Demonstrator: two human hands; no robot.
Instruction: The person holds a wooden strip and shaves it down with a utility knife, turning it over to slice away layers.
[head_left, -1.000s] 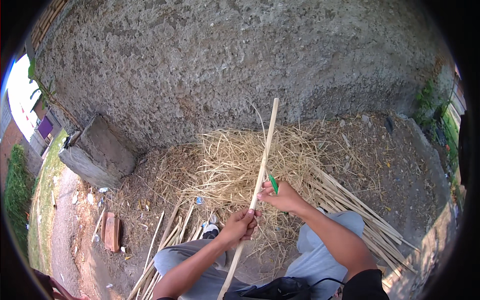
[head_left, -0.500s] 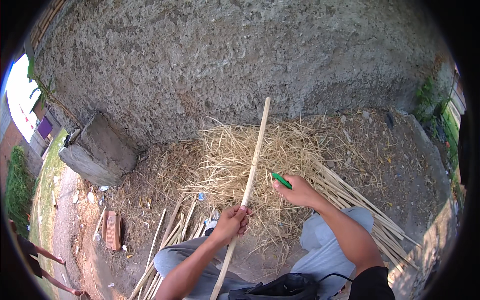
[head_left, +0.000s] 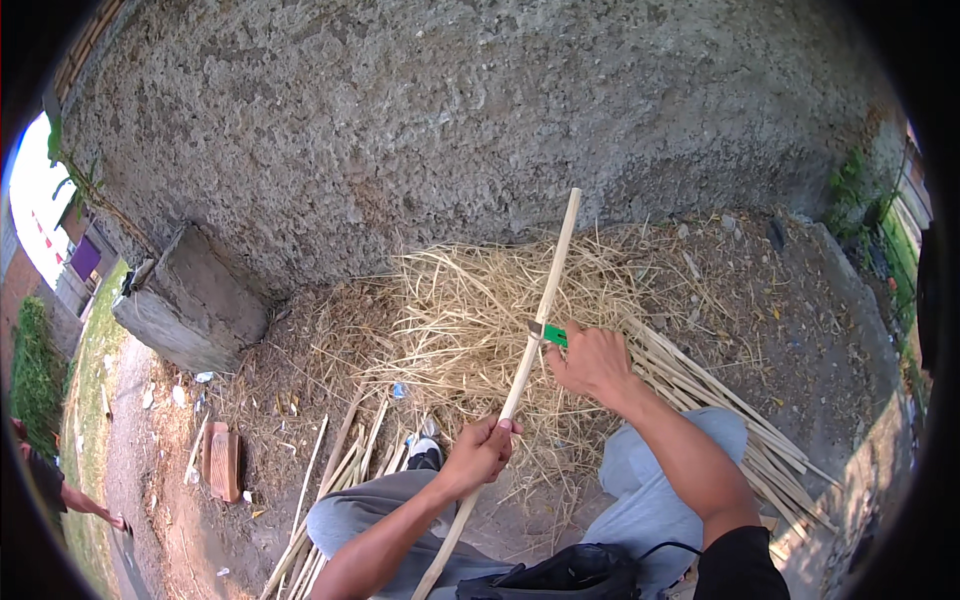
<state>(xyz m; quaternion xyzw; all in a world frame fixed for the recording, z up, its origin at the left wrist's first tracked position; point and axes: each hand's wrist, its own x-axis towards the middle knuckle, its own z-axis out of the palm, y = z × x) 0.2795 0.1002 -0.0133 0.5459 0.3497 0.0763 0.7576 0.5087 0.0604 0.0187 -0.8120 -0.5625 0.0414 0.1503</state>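
Note:
My left hand [head_left: 477,455] is closed around a long pale bamboo strip [head_left: 560,262], which slants from my lap up toward the wall. In my right hand [head_left: 592,361] is a knife with a green handle [head_left: 554,335]. Its short blade [head_left: 535,327] touches the strip above my left hand, at about a joint in the bamboo. My right fingers wrap the handle and hide part of it. Beyond and beneath the strip lies a heap of pale shavings [head_left: 450,310].
Bundles of strips lie beside my right knee [head_left: 710,400] and left knee [head_left: 345,470]. A rough wall [head_left: 450,120] rises ahead. At left are a concrete block [head_left: 190,310], a reddish brick [head_left: 222,465] and another person's arm [head_left: 95,508]. A black bag [head_left: 570,575] rests at my lap.
The knife has come left onto the strip, my right hand turning over with it. The strip's upper end has swung right, and my left hand has shifted slightly right. The other person's arm has moved.

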